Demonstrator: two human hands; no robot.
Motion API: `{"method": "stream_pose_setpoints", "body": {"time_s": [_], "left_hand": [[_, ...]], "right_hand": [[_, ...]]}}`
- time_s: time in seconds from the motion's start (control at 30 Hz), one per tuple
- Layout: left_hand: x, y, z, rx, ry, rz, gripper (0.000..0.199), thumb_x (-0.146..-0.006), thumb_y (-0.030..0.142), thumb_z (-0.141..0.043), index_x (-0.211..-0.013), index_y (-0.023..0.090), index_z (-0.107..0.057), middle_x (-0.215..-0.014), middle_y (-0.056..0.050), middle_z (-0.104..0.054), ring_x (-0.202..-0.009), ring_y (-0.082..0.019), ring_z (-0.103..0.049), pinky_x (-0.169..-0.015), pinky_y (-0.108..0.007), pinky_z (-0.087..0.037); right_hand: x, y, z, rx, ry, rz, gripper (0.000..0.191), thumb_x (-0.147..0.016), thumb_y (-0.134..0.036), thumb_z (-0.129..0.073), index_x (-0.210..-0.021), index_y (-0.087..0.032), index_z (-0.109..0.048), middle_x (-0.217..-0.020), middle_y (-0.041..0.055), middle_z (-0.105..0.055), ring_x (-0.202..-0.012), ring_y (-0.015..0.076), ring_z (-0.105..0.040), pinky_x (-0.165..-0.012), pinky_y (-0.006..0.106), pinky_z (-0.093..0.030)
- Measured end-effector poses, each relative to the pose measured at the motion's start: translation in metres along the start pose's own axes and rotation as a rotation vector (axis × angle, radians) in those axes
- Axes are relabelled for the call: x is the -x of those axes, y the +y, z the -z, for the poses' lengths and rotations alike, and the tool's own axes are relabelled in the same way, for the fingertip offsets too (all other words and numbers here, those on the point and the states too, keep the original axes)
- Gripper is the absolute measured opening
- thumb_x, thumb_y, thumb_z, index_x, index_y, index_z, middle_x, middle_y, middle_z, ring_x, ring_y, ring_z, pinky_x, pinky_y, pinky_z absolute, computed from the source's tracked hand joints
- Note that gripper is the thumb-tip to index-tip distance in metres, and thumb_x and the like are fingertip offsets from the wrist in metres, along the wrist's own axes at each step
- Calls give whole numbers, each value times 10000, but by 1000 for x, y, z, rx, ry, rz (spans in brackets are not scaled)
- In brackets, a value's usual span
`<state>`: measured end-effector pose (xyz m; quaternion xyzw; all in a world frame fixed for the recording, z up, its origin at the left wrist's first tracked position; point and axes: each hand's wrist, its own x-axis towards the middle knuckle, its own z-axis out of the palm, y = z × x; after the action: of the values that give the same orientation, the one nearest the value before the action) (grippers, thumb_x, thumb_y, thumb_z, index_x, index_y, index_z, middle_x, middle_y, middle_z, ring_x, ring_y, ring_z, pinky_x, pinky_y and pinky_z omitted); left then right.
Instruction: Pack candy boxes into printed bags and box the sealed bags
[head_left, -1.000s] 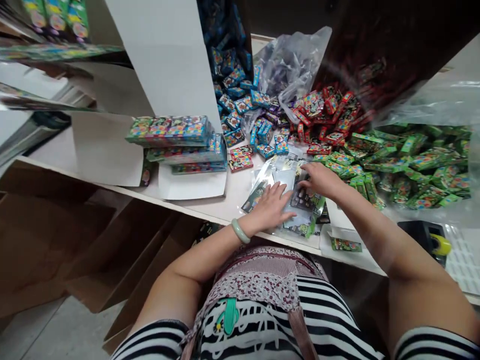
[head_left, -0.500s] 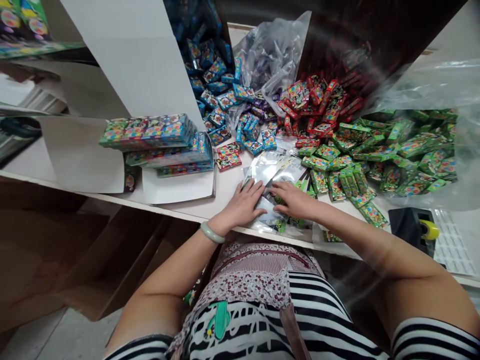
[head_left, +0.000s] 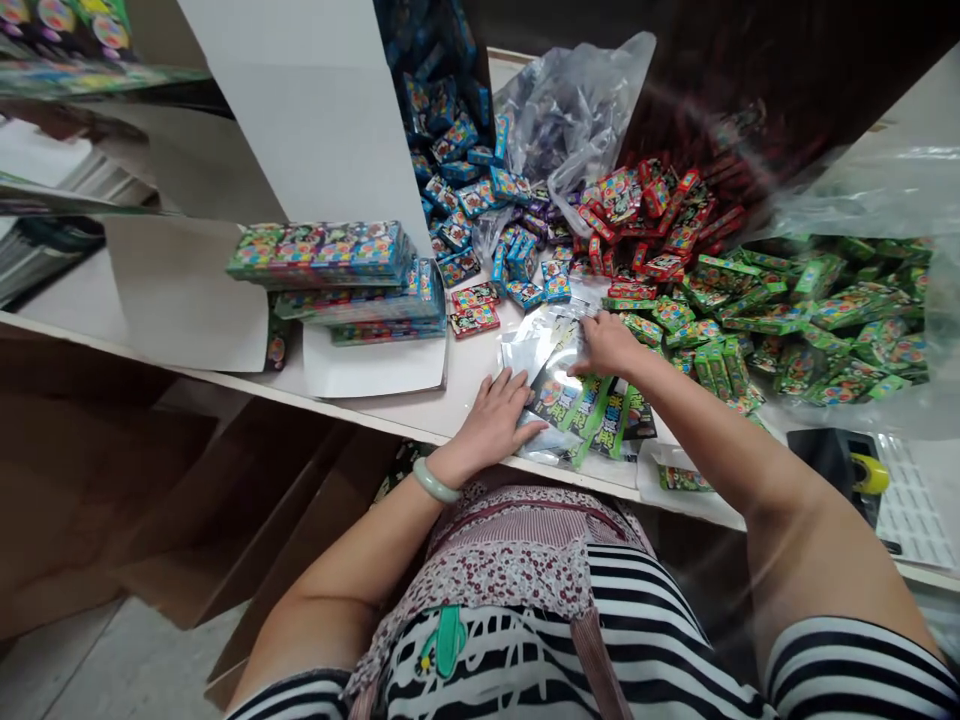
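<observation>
Clear plastic packets (head_left: pixel 581 405) with green and black printing lie overlapping near the table's front edge. My left hand (head_left: pixel 495 415), below a pale bangle, rests on their left side with its fingers spread. My right hand (head_left: pixel 609 345) touches their upper part, fingers apart and bent downward. Two small red boxes (head_left: pixel 474 309) lie just beyond my left hand. Green boxes (head_left: pixel 795 310) are heaped to the right of my right hand.
Blue boxes (head_left: pixel 457 200) and red boxes (head_left: pixel 667 215) spill forward around a crumpled clear bag (head_left: pixel 577 110). Stacked multicoloured packs (head_left: pixel 322 255) stand on a white tray (head_left: pixel 375 365) at left. A black tape dispenser (head_left: pixel 832 460) sits at right beside a label sheet (head_left: pixel 911 500).
My right hand has moved away from me to the packets' upper part, exposing more green printing. My left hand stays on their left side. The whole view has shifted slightly.
</observation>
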<state>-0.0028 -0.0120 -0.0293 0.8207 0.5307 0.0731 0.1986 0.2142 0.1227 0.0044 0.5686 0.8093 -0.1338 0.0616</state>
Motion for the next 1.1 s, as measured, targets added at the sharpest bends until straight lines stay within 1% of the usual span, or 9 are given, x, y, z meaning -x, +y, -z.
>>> {"method": "stream_pose_setpoints", "body": {"time_s": [0.13,0.23,0.4,0.5,0.6,0.8,0.87,0.97,1.1], "left_hand": [[0,-2,-8,51,59,-8,526,-921,444,-619,-1335,140,-506,-1580,-188,-377,-1516,-387,-253,-1219,-634,-221],[-6,-3,-1,168,243,-36,609,-927,434,-609,-1429,149,-415,-1542,-207,-425,-1478,-355,-348,-1199,-587,-307],[-30,11,40,314,454,-100,322,-976,238,-466,-1277,167,-558,-1128,-117,-710,-1020,-211,-687,-893,-368,-550],[-40,23,63,414,464,-183,244,-956,148,-414,-1062,174,-632,-836,-33,-690,-760,-137,-658,-725,-273,-522],[-39,28,67,452,459,-181,205,-942,186,-479,-1081,170,-629,-860,-44,-674,-802,-147,-645,-760,-291,-511],[-13,23,33,795,149,0,250,-852,322,-656,-1019,150,-584,-883,-56,-686,-767,-149,-656,-685,-278,-532],[-4,24,29,819,214,9,163,-885,296,-606,-968,155,-600,-804,-27,-672,-717,-129,-639,-649,-253,-517],[3,28,42,604,417,-37,141,-904,247,-599,-1003,161,-651,-793,-21,-690,-709,-121,-639,-656,-250,-510],[1,32,67,282,469,-309,192,-957,205,-547,-1098,143,-663,-943,-75,-747,-812,-144,-702,-716,-265,-552]], "right_hand": [[-4,9,8,-102,92,-77,482,-724,-361,-793,-1126,-142,-643,-1079,133,-657,-964,262,-601,-805,337,-465],[4,17,27,-210,166,-15,131,-786,-290,-704,-798,-171,-651,-778,35,-632,-713,165,-533,-637,276,-367],[43,8,61,-559,271,75,195,-760,-360,-709,-722,-179,-647,-650,-5,-594,-631,136,-498,-602,276,-347],[64,-2,58,-882,-7,143,288,-740,-473,-706,-783,-188,-691,-665,5,-643,-607,136,-533,-594,284,-407],[71,-8,36,-1073,-224,188,299,-641,-438,-783,-813,-213,-687,-727,5,-698,-637,134,-587,-624,287,-459],[72,-6,6,-1267,-3,42,392,-557,-316,-828,-811,-233,-541,-668,-39,-668,-650,139,-625,-652,293,-485],[78,-4,10,-1305,42,44,406,-565,-342,-834,-831,-226,-550,-681,-40,-672,-655,135,-631,-672,295,-494],[88,-4,25,-1310,-108,97,383,-615,-412,-825,-866,-203,-624,-717,-17,-702,-676,144,-647,-698,311,-513],[96,-9,38,-1162,-290,280,346,-705,-482,-772,-888,-190,-739,-858,25,-760,-803,179,-678,-796,349,-534]]}}
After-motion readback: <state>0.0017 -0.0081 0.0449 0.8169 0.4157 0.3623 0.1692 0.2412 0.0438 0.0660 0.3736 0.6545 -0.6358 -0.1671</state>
